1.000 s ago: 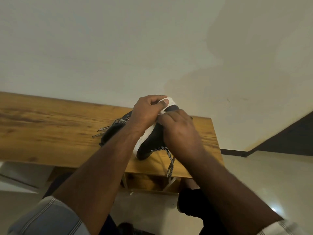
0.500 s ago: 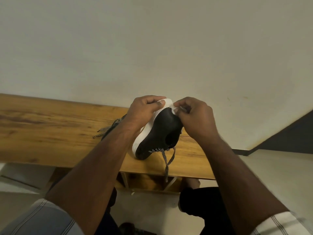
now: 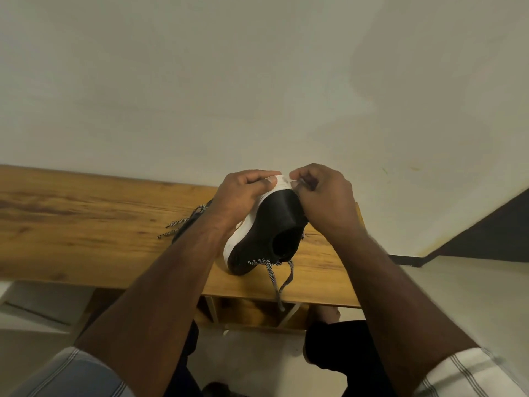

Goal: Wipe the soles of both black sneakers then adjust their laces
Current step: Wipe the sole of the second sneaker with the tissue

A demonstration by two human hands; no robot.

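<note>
Gripped by the left hand (image 3: 242,193) at its white rubber sole, the black fabric sneaker (image 3: 269,233) is tipped toe-down on the wooden table (image 3: 86,224) while a whitish wipe is pinched to the heel edge by the right hand (image 3: 323,196), so wiping looks underway, laces untouched.

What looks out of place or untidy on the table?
The laces of the held sneaker are untied and hang over the front edge of the table. The second sneaker, mostly hidden behind the left arm, also has loose lace ends spread on the wood. Nothing looks spilled or damaged.
</note>
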